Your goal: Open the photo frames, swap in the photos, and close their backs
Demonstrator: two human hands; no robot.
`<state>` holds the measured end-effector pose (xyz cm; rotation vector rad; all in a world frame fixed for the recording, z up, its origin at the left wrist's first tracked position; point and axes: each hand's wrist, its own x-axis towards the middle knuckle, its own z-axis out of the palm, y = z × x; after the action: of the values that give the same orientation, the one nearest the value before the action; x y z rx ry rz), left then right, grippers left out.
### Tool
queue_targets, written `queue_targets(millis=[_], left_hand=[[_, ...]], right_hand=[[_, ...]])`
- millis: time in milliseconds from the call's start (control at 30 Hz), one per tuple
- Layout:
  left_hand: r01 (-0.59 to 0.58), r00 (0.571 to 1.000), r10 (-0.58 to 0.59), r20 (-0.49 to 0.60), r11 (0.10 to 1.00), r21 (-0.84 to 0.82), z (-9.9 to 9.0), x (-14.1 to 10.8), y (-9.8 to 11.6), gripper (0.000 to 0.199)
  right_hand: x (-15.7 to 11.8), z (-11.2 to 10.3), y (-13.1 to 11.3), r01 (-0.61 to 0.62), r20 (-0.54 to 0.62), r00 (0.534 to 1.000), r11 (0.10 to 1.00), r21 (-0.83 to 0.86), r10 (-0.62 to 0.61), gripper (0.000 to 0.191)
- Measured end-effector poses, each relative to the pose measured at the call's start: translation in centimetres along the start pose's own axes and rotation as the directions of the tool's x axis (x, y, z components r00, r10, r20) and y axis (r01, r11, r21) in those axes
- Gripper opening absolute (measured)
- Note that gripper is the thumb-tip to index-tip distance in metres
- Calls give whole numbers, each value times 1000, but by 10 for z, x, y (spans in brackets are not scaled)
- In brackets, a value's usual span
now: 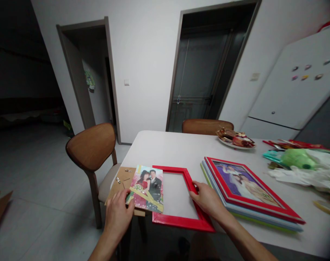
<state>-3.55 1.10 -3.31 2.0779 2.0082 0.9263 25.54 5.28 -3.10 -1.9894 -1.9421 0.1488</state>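
Note:
A red picture frame (pixel 181 222) lies on the table's near edge, its opening showing the white tabletop. My right hand (pixel 207 197) grips the right side of this frame, thumb on top. Over the frame's left side rests a photo (pixel 147 188) of a couple, one in a red dress and one in a dark suit, with yellowish tape strips across it. My left hand (pixel 118 206) holds the photo's lower left edge between thumb and fingers. Beneath that hand and partly under the photo is a brown backing board (pixel 123 177) with small metal clips.
To the right is a stack of picture frames (pixel 249 181), a red one with a wedding photo on top. Behind it stands a plate (pixel 239 145) of food or wrapped items. Plastic bags (pixel 301 166) crowd the far right. Wooden chairs (pixel 93 148) stand left and behind.

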Motion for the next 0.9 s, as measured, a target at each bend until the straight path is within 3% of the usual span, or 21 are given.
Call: queue_targets(millis=[133,233,300,367,433,533,633,767,833,900], left_hand=[[-98,995,100,-22,989,108,-5,-3,4,25],[-171,985,172,-21,983,64,-2,-3,8,28],[-229,973,229,-2,973,9,2,-4,14,31],[-286,957,288,40,957,-41,7,-6,21,39],[-328,937,334,98,942,-78,14,-9,29,47],[-353,920,365,140,930,-105,25,-10,38,58],[-354,929,367,51,921,-163,31,-4,45,60],[-298,954,251,-165,857,-419,18,13,53,48],[-208,972,101,-211,782,-588,7,21,59,38],[-92,979,-81,-187,641,-762,2,23,68,32]], right_hand=[[-2,-1,-9,68,-106,992,998,11,-66,38],[-2,2,-31,132,-134,986,953,274,-98,40],[-1,10,-51,46,0,998,836,547,-55,46],[1,22,-70,-125,184,983,640,758,-26,55],[4,33,-85,-236,272,962,441,866,-21,63],[6,37,-102,-214,218,976,245,946,12,70],[5,19,-118,-134,131,991,135,982,28,72],[-1,-12,-132,-57,58,998,26,998,-4,72],[-4,-15,-130,-86,86,996,39,995,4,66],[-7,-9,-122,-183,179,982,85,979,54,58]])
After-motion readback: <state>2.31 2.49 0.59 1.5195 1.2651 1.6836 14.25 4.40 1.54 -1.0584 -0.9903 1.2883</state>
